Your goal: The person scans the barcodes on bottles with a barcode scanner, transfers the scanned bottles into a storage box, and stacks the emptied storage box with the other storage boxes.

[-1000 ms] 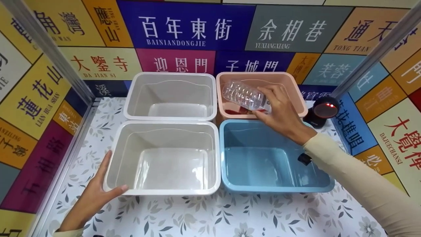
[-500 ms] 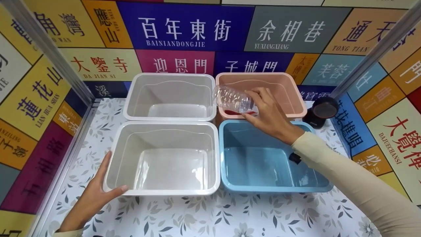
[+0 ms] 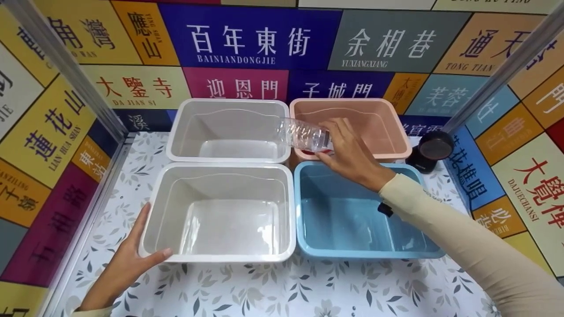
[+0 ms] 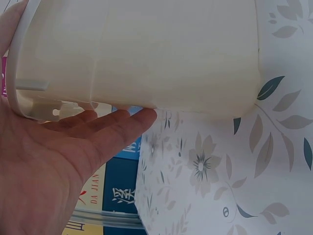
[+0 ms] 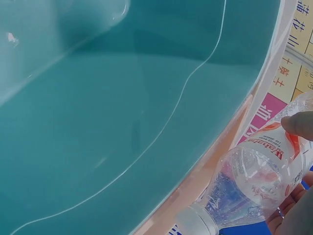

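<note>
My right hand (image 3: pixel 350 154) grips a clear plastic bottle (image 3: pixel 302 134) around its label. The bottle lies nearly level over the rims between the grey bin (image 3: pixel 229 119) and the pink bin (image 3: pixel 370 125), its base end pointing left over the grey bin. In the right wrist view, the bottle's white cap (image 5: pixel 198 221) and red-and-white label (image 5: pixel 274 144) show. My left hand (image 3: pixel 128 259) spreads around the front left corner of the white bin (image 3: pixel 220 256), thumb at the front rim. Its straight fingers (image 4: pixel 122 132) lie along that bin's side wall in the left wrist view.
A blue bin (image 3: pixel 370 252) stands front right, beneath my right forearm. The bins form a close two-by-two block on a leaf-patterned tabletop (image 3: pixel 264 290). A black scanner-like device (image 3: pixel 434 149) stands right of the pink bin. Walls with sign lettering enclose the back and sides.
My right hand has carried the bottle left, from above the pink bin toward the grey bin's right rim. The device's red lights have gone off. My left hand has stayed in place.
</note>
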`<state>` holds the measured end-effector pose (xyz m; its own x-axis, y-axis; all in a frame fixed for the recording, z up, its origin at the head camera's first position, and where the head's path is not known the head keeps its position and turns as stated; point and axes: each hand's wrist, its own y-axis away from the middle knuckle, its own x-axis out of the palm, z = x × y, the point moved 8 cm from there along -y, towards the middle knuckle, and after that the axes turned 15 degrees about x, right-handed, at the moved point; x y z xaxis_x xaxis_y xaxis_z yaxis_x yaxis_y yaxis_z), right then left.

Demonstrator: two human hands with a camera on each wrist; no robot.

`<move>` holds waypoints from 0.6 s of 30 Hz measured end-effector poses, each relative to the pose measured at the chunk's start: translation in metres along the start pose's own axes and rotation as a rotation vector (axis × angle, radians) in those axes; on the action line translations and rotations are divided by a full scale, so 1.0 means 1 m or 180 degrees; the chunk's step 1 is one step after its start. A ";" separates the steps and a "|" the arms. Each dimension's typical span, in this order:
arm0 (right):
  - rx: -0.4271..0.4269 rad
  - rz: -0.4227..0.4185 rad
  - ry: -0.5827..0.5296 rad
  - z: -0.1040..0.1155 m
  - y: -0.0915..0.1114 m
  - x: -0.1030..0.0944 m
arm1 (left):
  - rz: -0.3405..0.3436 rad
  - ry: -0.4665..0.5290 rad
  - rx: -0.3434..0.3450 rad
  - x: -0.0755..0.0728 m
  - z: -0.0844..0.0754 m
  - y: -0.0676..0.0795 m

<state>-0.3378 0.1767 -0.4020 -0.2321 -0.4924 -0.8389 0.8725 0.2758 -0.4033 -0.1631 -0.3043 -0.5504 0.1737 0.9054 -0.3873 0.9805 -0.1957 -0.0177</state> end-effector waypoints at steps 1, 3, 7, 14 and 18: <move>0.0011 0.0004 0.0023 0.000 0.000 0.001 | 0.0004 0.0011 -0.0008 0.001 0.000 0.000; 0.0030 0.0019 0.0083 0.000 0.000 0.004 | 0.0005 0.0020 -0.0022 0.002 -0.001 -0.001; -0.0001 0.0017 0.0097 0.002 -0.004 0.008 | 0.0014 0.0036 -0.0070 0.003 -0.001 -0.001; -0.0233 0.0037 0.0021 0.018 -0.013 0.018 | 0.0065 -0.0084 -0.0060 0.000 -0.003 0.001; -0.0458 -0.0027 0.0019 0.030 -0.021 0.020 | 0.0080 -0.0119 -0.0065 0.000 -0.003 0.001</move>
<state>-0.3479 0.1366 -0.3999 -0.2422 -0.4905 -0.8371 0.7999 0.3873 -0.4584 -0.1624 -0.3034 -0.5481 0.1952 0.8855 -0.4217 0.9776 -0.2102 0.0112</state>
